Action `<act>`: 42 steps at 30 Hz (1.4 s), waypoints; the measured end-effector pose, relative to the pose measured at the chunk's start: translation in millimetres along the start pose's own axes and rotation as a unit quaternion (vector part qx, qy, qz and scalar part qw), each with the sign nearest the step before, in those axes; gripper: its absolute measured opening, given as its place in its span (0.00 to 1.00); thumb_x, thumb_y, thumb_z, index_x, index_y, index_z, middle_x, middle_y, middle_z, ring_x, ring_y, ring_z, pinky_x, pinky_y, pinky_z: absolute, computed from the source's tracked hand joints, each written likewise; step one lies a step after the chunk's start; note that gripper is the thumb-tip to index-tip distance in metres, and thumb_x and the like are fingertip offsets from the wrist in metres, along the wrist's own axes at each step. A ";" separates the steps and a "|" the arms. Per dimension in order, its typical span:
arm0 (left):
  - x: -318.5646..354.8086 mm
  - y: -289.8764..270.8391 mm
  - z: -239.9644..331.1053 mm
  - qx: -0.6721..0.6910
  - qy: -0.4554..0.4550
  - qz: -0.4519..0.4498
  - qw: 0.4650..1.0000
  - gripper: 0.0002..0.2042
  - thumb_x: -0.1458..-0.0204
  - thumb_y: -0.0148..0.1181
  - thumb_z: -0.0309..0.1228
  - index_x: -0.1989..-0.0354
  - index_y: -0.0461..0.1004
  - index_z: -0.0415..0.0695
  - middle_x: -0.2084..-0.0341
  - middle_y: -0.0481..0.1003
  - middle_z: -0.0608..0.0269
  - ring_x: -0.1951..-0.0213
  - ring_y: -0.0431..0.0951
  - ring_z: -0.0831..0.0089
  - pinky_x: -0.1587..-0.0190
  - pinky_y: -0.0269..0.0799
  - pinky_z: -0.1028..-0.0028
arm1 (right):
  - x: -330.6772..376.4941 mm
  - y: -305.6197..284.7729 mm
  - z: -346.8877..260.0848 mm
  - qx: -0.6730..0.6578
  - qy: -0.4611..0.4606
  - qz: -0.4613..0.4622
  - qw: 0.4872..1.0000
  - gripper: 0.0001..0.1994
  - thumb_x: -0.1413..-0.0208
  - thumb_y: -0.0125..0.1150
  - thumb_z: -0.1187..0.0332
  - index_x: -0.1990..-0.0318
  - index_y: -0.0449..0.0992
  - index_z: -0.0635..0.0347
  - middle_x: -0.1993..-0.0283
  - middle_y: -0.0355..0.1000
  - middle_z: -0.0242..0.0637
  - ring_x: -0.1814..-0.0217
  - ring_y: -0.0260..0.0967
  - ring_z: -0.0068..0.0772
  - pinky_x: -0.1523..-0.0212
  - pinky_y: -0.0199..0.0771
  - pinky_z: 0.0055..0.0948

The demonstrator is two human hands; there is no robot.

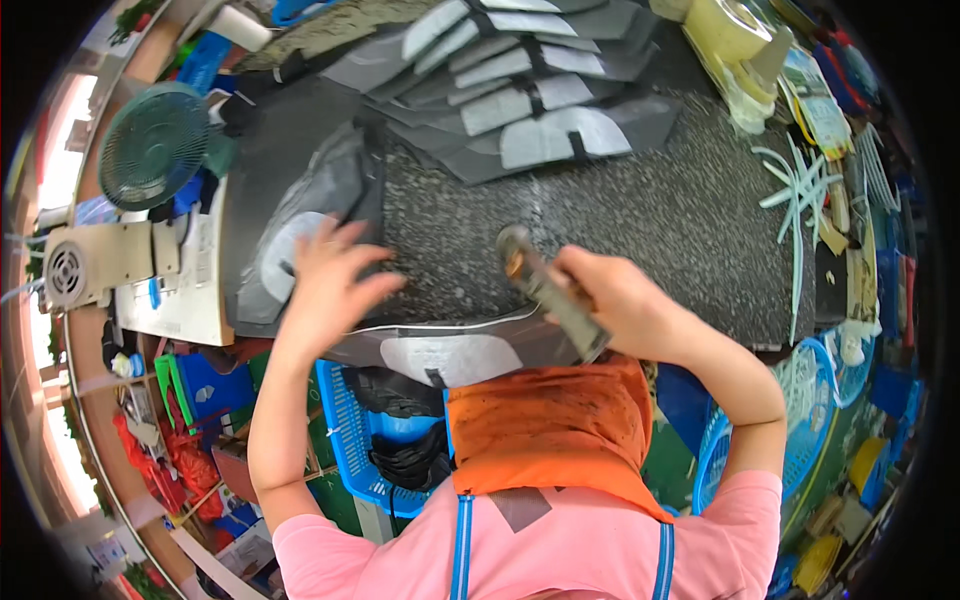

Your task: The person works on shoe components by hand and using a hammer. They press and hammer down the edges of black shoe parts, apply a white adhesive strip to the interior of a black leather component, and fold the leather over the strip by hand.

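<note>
1. A tool (554,296), long, narrow and metallic grey, blurred; the right hand (622,302) holds it at a slant, its rounded, brownish-marked end toward the upper left and its lower end over the right part of the curved panel.
2. A curved panel (450,356), dark grey with a pale, half-oval patch and a small black tab at the patch's lower edge; it lies crosswise along the near edge of the table (440,262).
3. A pile of panels (284,262), dark grey, the top one bearing a similar pale patch; it lies slanting on the left, partly hidden by the blurred, spread left hand (335,285); contact is unclear.
</note>
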State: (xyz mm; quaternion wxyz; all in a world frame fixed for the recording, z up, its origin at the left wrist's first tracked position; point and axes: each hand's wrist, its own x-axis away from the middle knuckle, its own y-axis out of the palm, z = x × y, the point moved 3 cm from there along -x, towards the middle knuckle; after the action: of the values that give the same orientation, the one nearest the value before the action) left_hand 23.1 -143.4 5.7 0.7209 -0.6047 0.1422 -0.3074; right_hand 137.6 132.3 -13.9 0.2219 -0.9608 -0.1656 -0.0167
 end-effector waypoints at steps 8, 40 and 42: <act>-76.6 64.9 153.8 0.549 0.107 -0.283 0.779 0.11 0.50 0.66 0.30 0.60 0.78 0.40 0.70 0.78 0.56 0.70 0.79 0.58 0.64 0.75 0.63 | 61.6 -55.8 -18.3 0.189 0.027 0.104 0.976 0.12 0.45 0.64 0.66 0.62 0.69 0.63 0.69 0.73 0.47 0.65 0.73 0.55 0.69 0.71 0.45; -35.7 71.9 143.5 0.127 0.316 0.121 0.932 0.06 0.57 0.62 0.22 0.69 0.77 0.40 0.72 0.73 0.59 0.69 0.75 0.61 0.69 0.71 0.64 | 39.5 -50.5 8.2 0.299 0.069 0.021 0.951 0.13 0.44 0.61 0.59 0.68 0.70 0.61 0.81 0.70 0.44 0.76 0.72 0.55 0.75 0.73 0.48; -34.4 63.7 144.0 0.041 0.332 0.098 0.937 0.03 0.54 0.63 0.26 0.74 0.75 0.43 0.71 0.75 0.59 0.69 0.78 0.60 0.69 0.73 0.64 | 39.9 -41.5 3.5 0.293 0.076 -0.014 0.953 0.11 0.45 0.62 0.61 0.65 0.70 0.59 0.78 0.72 0.43 0.74 0.73 0.54 0.73 0.73 0.47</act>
State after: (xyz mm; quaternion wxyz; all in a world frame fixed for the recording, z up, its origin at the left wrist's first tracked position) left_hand 96.9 -4.2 -28.2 0.6835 -0.4212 0.4191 -0.4239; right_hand 161.7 181.3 4.7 0.5056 -0.8469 -0.1589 -0.0439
